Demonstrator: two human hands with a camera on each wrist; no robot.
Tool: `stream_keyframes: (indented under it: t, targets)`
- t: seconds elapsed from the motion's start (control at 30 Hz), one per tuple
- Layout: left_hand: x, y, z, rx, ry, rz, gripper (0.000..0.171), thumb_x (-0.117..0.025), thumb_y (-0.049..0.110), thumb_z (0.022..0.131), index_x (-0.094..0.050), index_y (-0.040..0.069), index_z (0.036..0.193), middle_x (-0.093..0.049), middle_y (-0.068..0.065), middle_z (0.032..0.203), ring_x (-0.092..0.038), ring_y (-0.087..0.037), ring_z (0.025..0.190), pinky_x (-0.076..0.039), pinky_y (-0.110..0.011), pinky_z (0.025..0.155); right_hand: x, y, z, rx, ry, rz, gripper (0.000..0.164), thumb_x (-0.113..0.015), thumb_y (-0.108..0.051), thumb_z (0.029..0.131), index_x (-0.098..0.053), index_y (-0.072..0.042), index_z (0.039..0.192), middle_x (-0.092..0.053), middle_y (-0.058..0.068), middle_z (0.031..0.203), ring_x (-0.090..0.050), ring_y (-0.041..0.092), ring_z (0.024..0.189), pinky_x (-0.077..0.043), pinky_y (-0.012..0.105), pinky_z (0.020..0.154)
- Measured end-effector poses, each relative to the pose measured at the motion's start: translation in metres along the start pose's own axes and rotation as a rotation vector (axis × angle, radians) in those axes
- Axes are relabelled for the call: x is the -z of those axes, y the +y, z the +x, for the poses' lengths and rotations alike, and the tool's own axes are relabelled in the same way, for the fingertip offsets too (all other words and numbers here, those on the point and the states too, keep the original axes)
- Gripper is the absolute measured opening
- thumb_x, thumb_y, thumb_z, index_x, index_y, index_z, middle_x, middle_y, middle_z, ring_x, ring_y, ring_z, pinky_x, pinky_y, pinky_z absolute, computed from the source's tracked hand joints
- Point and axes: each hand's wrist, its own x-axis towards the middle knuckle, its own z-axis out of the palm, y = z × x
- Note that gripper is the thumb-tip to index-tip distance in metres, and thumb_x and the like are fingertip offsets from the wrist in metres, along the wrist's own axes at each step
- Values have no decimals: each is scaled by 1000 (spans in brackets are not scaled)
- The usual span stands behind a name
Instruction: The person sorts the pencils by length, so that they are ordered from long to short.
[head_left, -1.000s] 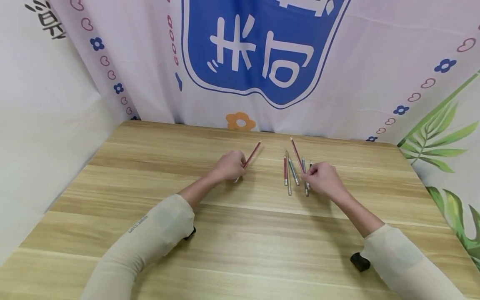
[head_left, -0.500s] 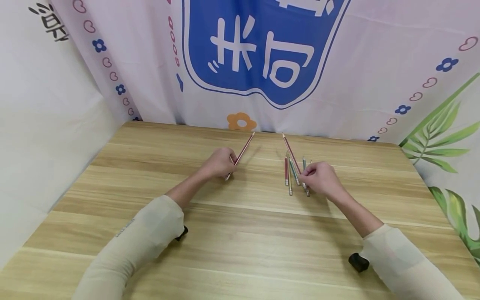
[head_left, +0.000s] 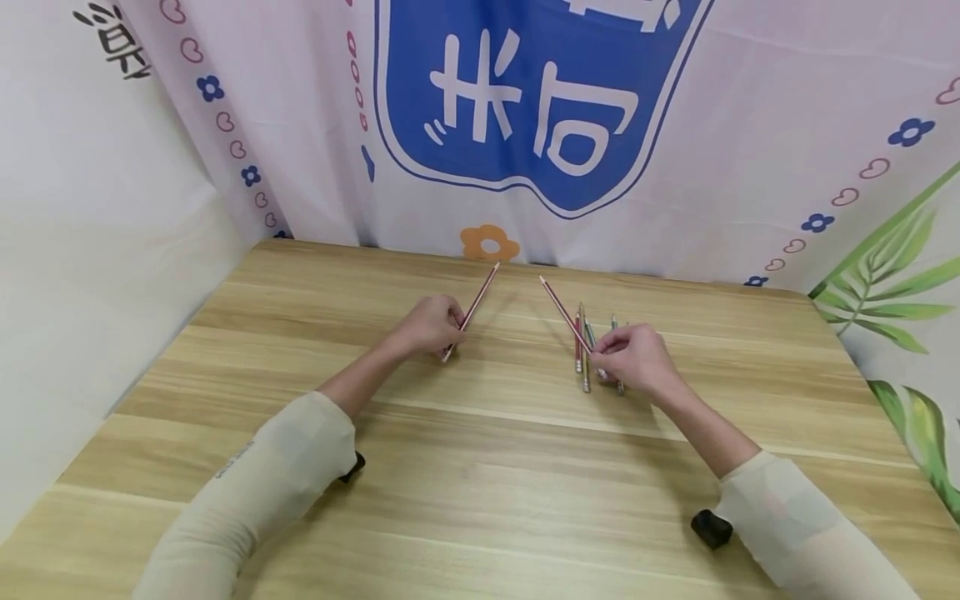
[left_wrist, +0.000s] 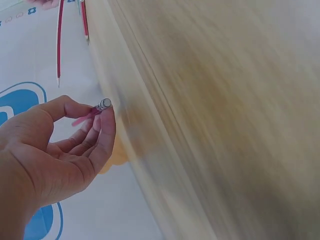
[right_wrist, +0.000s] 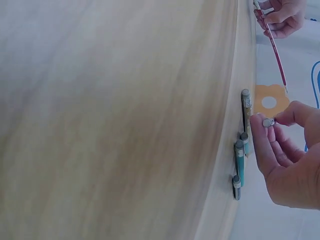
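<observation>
My left hand [head_left: 433,325] pinches a dark red striped pencil [head_left: 483,289] near its eraser end, its point angled up toward the back of the table. In the left wrist view the silver ferrule [left_wrist: 104,104] shows between thumb and fingertips. Another dark red pencil [head_left: 559,306] is pinched near its eraser end by my right hand [head_left: 633,357], its tip slanting back and left. Several pencils lie beneath and beside that hand: a red one [head_left: 578,348], a gold one [head_left: 586,382] and teal ones [right_wrist: 240,165] among them. My right hand partly covers this group.
The wood-grain table [head_left: 480,483] ends at a hanging printed cloth [head_left: 330,192] with a blue emblem, close behind the pencils. White cloth stands at the left side, leaf-printed cloth [head_left: 870,275] at the right. A black device [head_left: 711,529] sits under the right sleeve.
My left hand has moved left with its pencil. The right hand has shifted slightly left, and its pencil's tip has swung left, crossing over the lying pencils.
</observation>
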Motion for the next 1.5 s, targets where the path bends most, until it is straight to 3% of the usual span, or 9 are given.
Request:
stream_keyframes:
  t: [0.37,0.6,0.87,1.27,1.5]
  targets:
    - [13,-16,-8,48,44,-18,18,-70,-7,90,-62,-13,106,-66,-13,80,-60,-13,55,-60,-24,51,-9,-3,4,10,-47,97,29,-67,3,92,-70,12,119,-74,18,99,-67,13,79,-65,23,70]
    - [23,-25,-14,59,55,-18,27,-70,-8,89,-61,-15,114,-70,-17,85,-61,-11,55,-61,-24,52,-14,-6,7,7,-71,134,28,-67,3,94,-69,13,119,-71,23,107,-66,13,80,-64,21,68]
    - [34,-38,-20,79,65,-53,25,-68,-9,89,-60,-15,112,-65,-13,85,-60,-13,60,-59,-21,51,-19,-10,9,-14,-101,191,28,-66,7,94,-66,15,120,-68,13,96,-68,16,77,-64,22,70]
    - [57,-55,-36,121,66,-64,37,-64,-11,90,-54,-18,125,-65,-16,89,-62,-13,62,-60,-22,53,-27,-14,13,-38,-110,250,27,-66,6,95,-65,14,121,-69,13,93,-71,17,74,-65,24,69]
    - [67,-60,-47,129,81,-78,41,-66,-14,88,-52,-22,125,-66,-18,87,-63,-13,62,-62,-24,54,-31,-19,16,-36,-124,236,30,-67,8,93,-65,13,123,-71,25,105,-71,17,77,-65,24,70]
